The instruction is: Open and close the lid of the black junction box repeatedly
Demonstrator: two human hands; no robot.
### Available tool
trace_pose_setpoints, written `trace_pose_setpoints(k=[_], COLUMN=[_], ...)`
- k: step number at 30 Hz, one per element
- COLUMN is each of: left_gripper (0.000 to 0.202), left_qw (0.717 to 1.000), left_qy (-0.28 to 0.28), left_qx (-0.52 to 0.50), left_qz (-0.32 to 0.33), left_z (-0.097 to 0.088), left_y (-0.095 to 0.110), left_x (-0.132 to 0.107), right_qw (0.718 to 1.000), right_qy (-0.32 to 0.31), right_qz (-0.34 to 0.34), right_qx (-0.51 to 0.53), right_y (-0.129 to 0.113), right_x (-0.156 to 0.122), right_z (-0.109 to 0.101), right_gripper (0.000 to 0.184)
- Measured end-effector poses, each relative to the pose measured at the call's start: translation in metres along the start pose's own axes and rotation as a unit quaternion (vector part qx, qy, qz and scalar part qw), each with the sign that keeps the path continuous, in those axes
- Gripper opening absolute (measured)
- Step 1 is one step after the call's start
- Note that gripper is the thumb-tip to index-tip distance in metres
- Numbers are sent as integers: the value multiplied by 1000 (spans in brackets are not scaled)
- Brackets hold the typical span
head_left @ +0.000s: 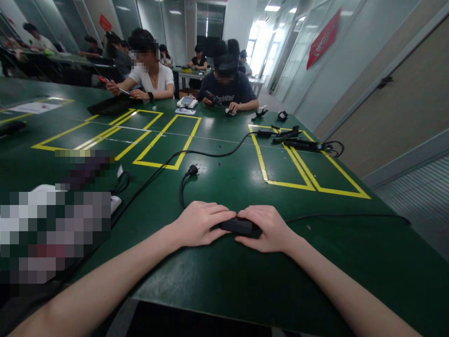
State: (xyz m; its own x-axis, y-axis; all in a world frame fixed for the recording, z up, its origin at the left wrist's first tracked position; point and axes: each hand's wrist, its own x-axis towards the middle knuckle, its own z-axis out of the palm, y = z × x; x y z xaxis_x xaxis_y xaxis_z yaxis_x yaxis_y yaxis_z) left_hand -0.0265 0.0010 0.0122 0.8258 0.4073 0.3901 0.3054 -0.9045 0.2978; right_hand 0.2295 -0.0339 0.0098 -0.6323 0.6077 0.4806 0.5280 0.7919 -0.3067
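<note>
A black power adapter [238,226] rests at the near middle of the green table, gripped from both ends. My left hand [203,222] closes on its left end, thumb in front and fingers behind. On the right end, my right hand [266,227] holds it the same way, and the two index fingertips nearly meet above it. From behind my left hand a black cord curves up to a plug [192,170] with bare prongs. Another thin black cable [343,216] runs from my right hand toward the table's right edge. The adapter's ends are hidden by my fingers.
Yellow tape rectangles [263,164] mark the green table [217,187]. A long black cable [210,152] crosses it to a bundle of black cords [298,142] at the right. Pixelated items lie at the left. Two people sit across, one by a black tray [105,105].
</note>
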Motion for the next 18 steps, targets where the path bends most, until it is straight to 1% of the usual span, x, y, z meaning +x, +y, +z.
trace_pose_setpoints(k=[2, 4, 5, 7, 9, 11, 13, 14, 15, 16, 17, 18], left_gripper=[33, 34, 35, 35, 34, 38, 46, 48, 47, 46, 44, 41], left_qw=[1000, 999, 999, 999, 999, 995, 986, 982, 981, 984, 988, 993], left_qy=[-3, -6, -7, 2, 38, 99, 159, 178, 183, 172, 146, 107], left_qx=[24, 39, 41, 32, 18, 20, 34, 36, 28, 13, -7, -32], left_qz=[15, 23, 24, 24, 16, -3, -30, -43, -51, -54, -54, -47], left_z=[2, 3, 4, 5, 3, -1, -5, -6, -7, -7, -6, -4], left_y=[-1, -1, -1, -1, 0, -1, -2, -3, -4, -5, -6, -8], left_x=[0, 0, 0, 1, 2, 2, 2, 2, 1, 0, 0, -1], right_qw=[991, 967, 953, 929, 918, 919, 915, 907, 893, 871, 845, 820], right_qy=[-30, -62, -76, -92, -78, -22, 68, 119, 175, 241, 310, 373], right_qz=[83, 162, 189, 223, 240, 253, 276, 294, 316, 342, 360, 367], right_qx=[97, 188, 226, 280, 305, 303, 285, 276, 268, 258, 245, 231], right_y=[-1, -4, -6, -8, -8, -3, 7, 13, 21, 29, 37, 46], right_x=[-2, -2, -2, 0, 3, 4, 4, 3, 2, 0, -3, -7], right_z=[-1, -2, -2, -3, -8, -19, -35, -45, -56, -67, -77, -87], right_gripper=[32, 28, 28, 32, 33, 33, 36, 40, 44, 50, 56, 61])
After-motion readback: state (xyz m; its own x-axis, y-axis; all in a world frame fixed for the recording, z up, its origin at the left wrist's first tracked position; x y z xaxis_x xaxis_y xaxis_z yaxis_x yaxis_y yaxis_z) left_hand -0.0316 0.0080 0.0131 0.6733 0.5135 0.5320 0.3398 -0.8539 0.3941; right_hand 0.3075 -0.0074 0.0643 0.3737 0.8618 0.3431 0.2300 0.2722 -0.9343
